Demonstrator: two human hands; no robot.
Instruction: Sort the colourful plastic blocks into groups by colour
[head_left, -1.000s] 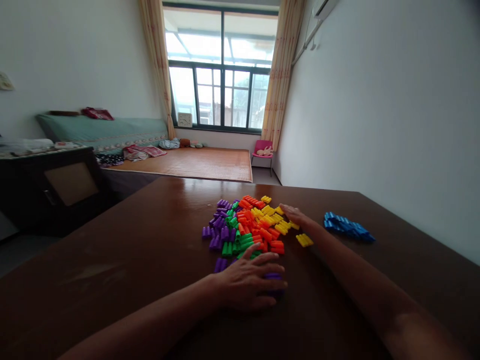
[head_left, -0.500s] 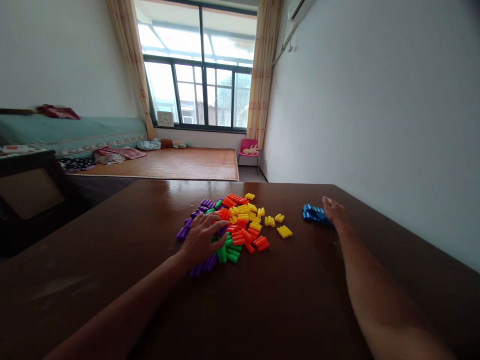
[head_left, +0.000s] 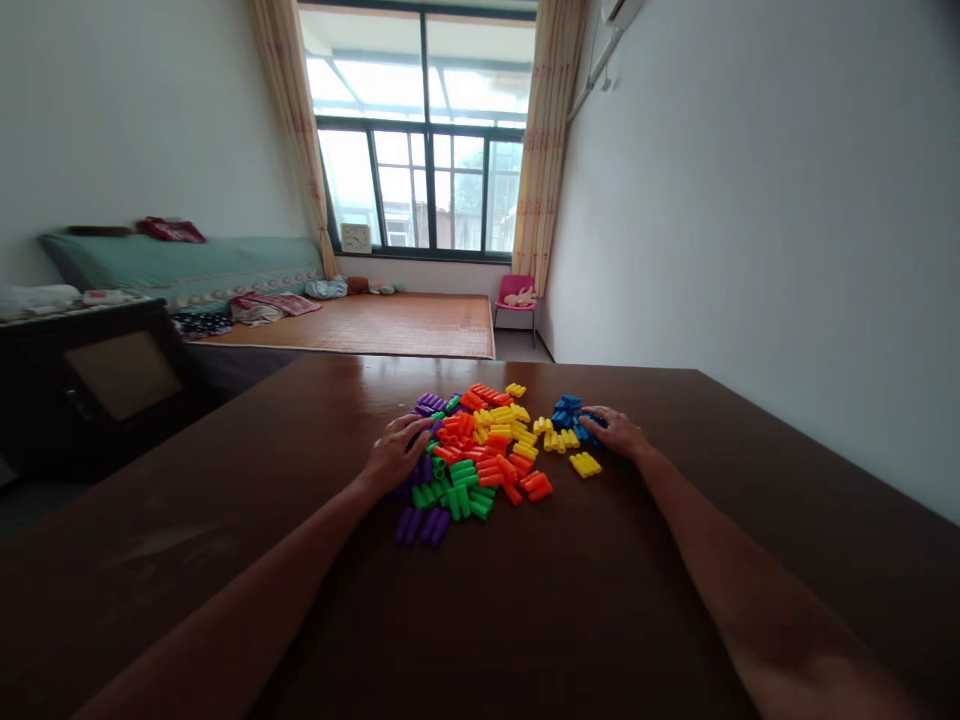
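A loose heap of plastic toy building pieces, each like short tubes joined side by side, lies on the brown table. My left hand (head_left: pixel 395 452) rests at the heap's left side with fingers stretched over purple pieces (head_left: pixel 422 524), partly hiding them. Green pieces (head_left: pixel 457 490) lie right of that hand, with orange pieces (head_left: pixel 495 466) and yellow pieces (head_left: pixel 504 420) beyond. On the right, my right hand (head_left: pixel 616 432) lies low with extended fingers touching a cluster of blue pieces (head_left: pixel 568 412). Some blue ones are hidden under its fingertips. Both hands are open.
The glossy brown table (head_left: pixel 525 620) fills the foreground. Past its far edge stand a mat-covered bed (head_left: pixel 405 325) and a pink chair (head_left: pixel 516 290). A dark cabinet (head_left: pixel 82 390) is at the left, and a white wall (head_left: pixel 772 220) runs along the right.
My right hand has moved left, and the blue pieces now sit close against the yellow ones. My left hand has shifted to the heap's left edge, uncovering green pieces. The view has turned slightly left.
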